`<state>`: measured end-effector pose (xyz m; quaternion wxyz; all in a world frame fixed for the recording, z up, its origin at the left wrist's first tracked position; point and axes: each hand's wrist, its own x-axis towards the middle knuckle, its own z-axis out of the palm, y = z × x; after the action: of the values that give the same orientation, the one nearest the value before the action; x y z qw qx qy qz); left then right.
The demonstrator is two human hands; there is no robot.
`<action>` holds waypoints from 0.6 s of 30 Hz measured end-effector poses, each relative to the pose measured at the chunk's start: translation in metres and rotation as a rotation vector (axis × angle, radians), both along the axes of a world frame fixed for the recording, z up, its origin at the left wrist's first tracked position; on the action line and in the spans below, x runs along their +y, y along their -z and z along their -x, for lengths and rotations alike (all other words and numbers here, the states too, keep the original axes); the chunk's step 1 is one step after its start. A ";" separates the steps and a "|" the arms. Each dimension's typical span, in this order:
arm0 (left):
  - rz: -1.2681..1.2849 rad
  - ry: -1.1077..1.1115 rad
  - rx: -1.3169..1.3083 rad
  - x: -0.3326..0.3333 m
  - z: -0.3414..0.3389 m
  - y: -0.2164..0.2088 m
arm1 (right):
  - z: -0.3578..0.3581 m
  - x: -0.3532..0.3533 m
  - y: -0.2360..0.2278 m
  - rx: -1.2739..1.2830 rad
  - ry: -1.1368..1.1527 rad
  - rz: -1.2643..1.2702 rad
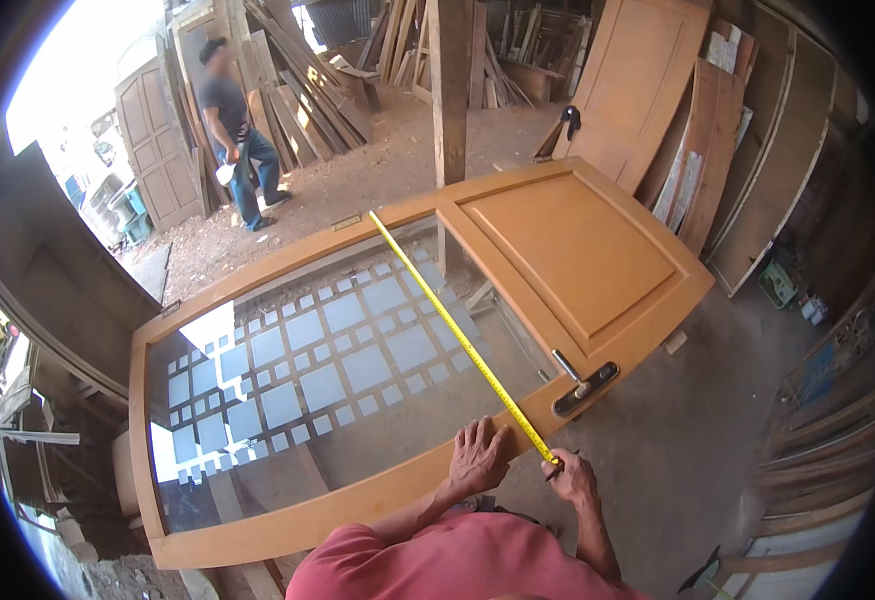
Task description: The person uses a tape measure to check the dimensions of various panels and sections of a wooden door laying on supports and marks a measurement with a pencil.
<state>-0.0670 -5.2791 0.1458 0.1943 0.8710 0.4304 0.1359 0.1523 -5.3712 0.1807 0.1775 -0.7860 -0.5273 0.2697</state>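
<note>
Right hand [570,476] holds the near end of the yellow tape measure [478,360] in a narrow grip; tape spans the wooden door [569,245]. Left hand [479,458] rests on its near edge, grip loosely spread.

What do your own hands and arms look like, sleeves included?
The left hand and right hand are bare, with no gloves or wristbands showing. The shirt is plain pinkish red, its left sleeve short. Rings are too small to tell.
</note>
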 end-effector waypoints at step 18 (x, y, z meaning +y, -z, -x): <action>0.010 -0.029 -0.022 0.034 -0.021 -0.008 | -0.003 0.023 0.001 -0.002 0.009 -0.052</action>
<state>-0.0460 -5.2447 0.1540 0.2013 0.8622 0.4414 0.1459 0.1553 -5.3484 0.1799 0.1984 -0.7837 -0.5308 0.2542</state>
